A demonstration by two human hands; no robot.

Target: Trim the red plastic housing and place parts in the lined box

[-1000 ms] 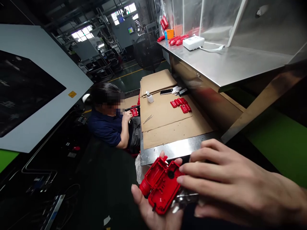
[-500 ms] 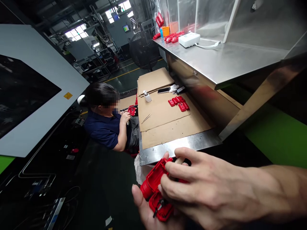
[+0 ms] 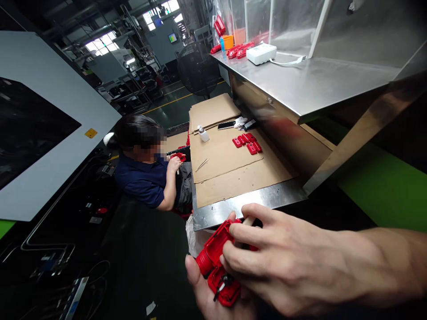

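Observation:
A red plastic housing [image 3: 216, 262] lies in the palm of my left hand [image 3: 208, 295], which cups it from below at the bottom of the view. My right hand [image 3: 287, 262] lies across the top of the housing with its fingers curled and pressing on it, hiding most of the part. Both hands hover in front of the near edge of a steel table [image 3: 233, 206] covered with cardboard.
Several small red parts [image 3: 247, 144], a white bottle [image 3: 203, 134], tweezers [image 3: 203, 165] and a phone [image 3: 227, 125] lie on the cardboard. A seated co-worker [image 3: 147, 171] handles a red part at the table's left. A steel shelf [image 3: 307, 84] carries a white box [image 3: 261, 53] and red parts.
My right hand slid left over the red housing and now covers most of it. The view shifted slightly; the co-worker keeps working on a red part.

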